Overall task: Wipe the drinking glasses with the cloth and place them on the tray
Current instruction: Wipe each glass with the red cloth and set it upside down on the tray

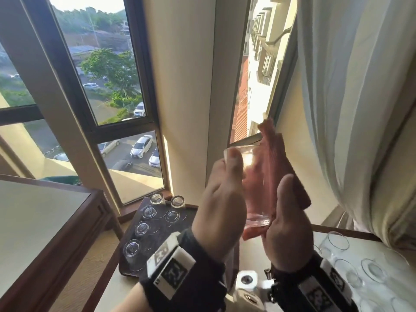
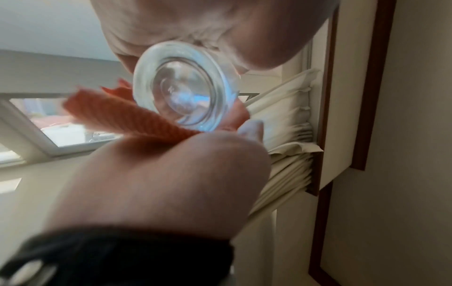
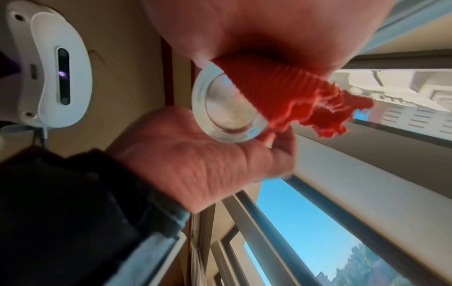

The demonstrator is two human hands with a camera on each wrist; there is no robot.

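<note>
While your left hand grips the clear drinking glass raised in front of the window, your right hand holds the red ribbed cloth against its side. Six upturned glasses sit on the dark tray below, more upright on the surface at right.

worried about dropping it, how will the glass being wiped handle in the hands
The glass is probably slippery: smooth clear walls, gripped by the left hand with bare fingers only. Its thick base suggests it is bottom-heavy and fairly sturdy, though still breakable. The floppy cloth under the right hand likely adds grip.
</note>
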